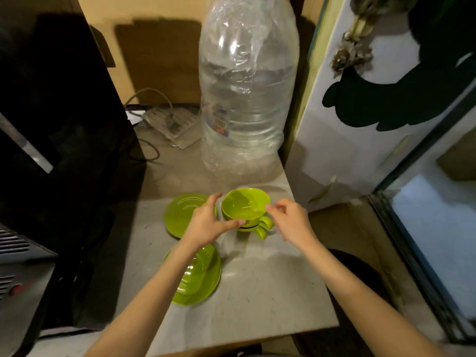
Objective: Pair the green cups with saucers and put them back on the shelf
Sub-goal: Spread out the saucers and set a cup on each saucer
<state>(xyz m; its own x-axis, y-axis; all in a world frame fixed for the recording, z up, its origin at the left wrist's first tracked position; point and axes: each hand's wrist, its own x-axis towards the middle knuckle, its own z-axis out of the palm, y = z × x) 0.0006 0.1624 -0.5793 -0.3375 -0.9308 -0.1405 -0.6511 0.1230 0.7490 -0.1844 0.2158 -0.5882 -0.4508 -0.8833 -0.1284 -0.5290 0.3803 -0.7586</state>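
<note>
A stack of green cups [244,206] stands on the grey counter [270,287], handles pointing to the near right. My left hand [208,222] cups the stack's left side, thumb touching the lower cups and fingers spread above the rim. My right hand [291,219] is at the right side, fingertips pinching the top cup's rim. One green saucer [180,215] lies left of the cups, partly under my left hand. A stack of green saucers [203,279] lies nearer me, partly hidden by my left forearm.
A large clear plastic water bottle [247,94] stands just behind the cups. A black appliance [56,119] fills the left side. A power strip with cables [170,122] lies at the back. A white panel [360,124] and a glass-fronted cabinet [425,228] stand to the right.
</note>
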